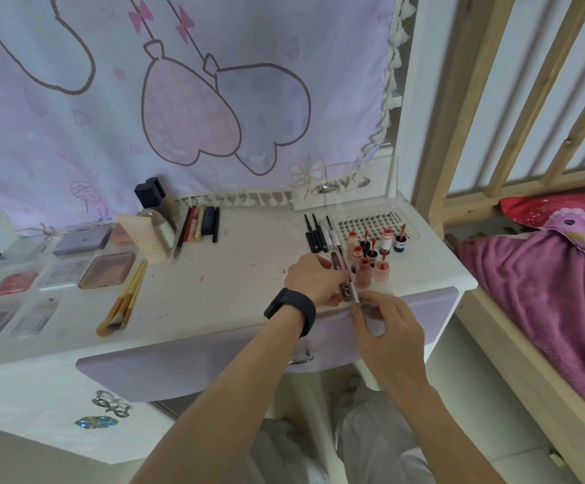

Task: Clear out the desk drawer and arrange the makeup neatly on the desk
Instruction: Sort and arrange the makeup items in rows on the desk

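A white desk [214, 274] stood against a lilac curtain, its drawer [214, 358] front just below the near edge. At that edge, toward the right, the right hand [388, 330] pinched the near end of a silver tube [355, 291] between thumb and forefinger, while the left hand [313, 279] curled round a dark tube [346, 292] touching it. Just beyond stood the glosses [371, 260], with pencils [319, 235] farther back and brushes [123, 302] well to the left. The step looked like laying the tubes parallel beside the glosses; it would go best by lowering them flat and letting go gently, clear of the upright bottles.
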A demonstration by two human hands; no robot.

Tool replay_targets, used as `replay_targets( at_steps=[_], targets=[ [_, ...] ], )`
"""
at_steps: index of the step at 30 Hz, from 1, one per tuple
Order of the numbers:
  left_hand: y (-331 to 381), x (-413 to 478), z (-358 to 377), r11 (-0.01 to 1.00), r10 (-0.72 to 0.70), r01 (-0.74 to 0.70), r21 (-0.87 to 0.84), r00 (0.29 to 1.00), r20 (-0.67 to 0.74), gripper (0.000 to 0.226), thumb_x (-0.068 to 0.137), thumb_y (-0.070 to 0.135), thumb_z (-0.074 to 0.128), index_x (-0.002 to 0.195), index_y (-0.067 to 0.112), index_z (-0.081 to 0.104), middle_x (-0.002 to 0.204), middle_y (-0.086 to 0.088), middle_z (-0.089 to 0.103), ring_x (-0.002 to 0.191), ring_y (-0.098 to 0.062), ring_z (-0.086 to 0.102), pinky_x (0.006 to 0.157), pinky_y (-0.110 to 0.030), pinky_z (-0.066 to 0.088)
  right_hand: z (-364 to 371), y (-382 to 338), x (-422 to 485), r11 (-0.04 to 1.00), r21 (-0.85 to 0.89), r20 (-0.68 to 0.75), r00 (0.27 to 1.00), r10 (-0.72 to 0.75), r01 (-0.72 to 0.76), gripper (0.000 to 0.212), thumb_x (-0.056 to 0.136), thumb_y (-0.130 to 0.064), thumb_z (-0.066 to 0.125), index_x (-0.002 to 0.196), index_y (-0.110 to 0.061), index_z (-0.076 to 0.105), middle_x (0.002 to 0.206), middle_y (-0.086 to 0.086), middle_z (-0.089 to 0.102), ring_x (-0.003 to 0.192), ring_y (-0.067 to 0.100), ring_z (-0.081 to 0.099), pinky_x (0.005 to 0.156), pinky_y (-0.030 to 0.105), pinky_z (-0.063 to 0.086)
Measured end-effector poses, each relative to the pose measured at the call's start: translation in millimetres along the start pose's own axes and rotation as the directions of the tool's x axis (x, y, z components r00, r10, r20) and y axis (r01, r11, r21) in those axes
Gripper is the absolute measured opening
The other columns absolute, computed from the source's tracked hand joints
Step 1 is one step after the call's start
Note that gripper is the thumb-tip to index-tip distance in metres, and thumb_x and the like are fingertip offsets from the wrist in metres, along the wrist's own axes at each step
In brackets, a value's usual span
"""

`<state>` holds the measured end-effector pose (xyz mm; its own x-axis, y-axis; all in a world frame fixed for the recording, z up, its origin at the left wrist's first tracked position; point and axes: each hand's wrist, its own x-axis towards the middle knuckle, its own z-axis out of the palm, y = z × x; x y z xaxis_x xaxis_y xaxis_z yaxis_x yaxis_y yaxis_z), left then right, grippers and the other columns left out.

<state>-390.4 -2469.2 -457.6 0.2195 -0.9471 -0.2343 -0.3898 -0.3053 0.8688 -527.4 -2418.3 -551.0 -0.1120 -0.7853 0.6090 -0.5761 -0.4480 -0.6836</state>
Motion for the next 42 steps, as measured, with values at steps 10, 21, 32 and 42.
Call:
replay_targets(
  at_steps=[10,21,32,42],
  targets=[
    [2,0,-4,0.991,0.053,-0.044,0.129,0.996,-0.067,0.021,0.089,0.032,0.068,0.103,0.02,0.059,0.088,0.003,0.068,0.073,-0.021,0.074,0.077,-0.036,0.061,0,0,2,0.999,0.033,0.018,1.0,0.019,-0.019,0.025,0.088,-0.014,0.074,0.112,-0.02,0.07,0.104,-0.013,0.065,0.089,0.007,0.062,0.084,0.023,0.055],
    [13,55,-34,0.48,0.437,-0.52,0.706,0.84,0.321,0.062,0.1,-0.004,0.035,0.15,0.033,0.042,0.16,0.0,0.034,0.145,-0.026,0.029,0.112,-0.041,0.036,-5,-5,6,0.999,0.047,0.037,0.999,0.006,-0.007,0.03,0.091,-0.04,0.059,0.109,-0.018,0.069,0.108,-0.006,0.067,0.086,0.003,0.06,0.085,0.005,0.045],
    [7,77,-28,0.442,0.424,-0.535,0.72,0.832,0.358,0.05,0.106,0.004,0.036,0.147,0.031,0.048,0.159,0.006,0.036,0.135,-0.028,0.047,0.103,-0.043,0.044,-3,-2,4,0.999,0.003,0.029,0.998,-0.053,0.052,0.03,0.094,-0.032,0.06,0.111,-0.013,0.076,0.112,-0.002,0.071,0.099,0.012,0.063,0.093,0.011,0.045],
    [10,94,-24,0.491,0.458,-0.529,0.692,0.833,0.312,0.042,0.106,0.008,0.041,0.143,0.024,0.053,0.155,0.002,0.042,0.14,-0.025,0.043,0.111,-0.039,0.039,-2,-1,4,0.999,-0.005,0.015,0.999,-0.041,0.041,0.024,0.09,-0.019,0.069,0.112,-0.014,0.076,0.112,-0.005,0.07,0.099,0.009,0.062,0.092,0.014,0.048]
  ],
)
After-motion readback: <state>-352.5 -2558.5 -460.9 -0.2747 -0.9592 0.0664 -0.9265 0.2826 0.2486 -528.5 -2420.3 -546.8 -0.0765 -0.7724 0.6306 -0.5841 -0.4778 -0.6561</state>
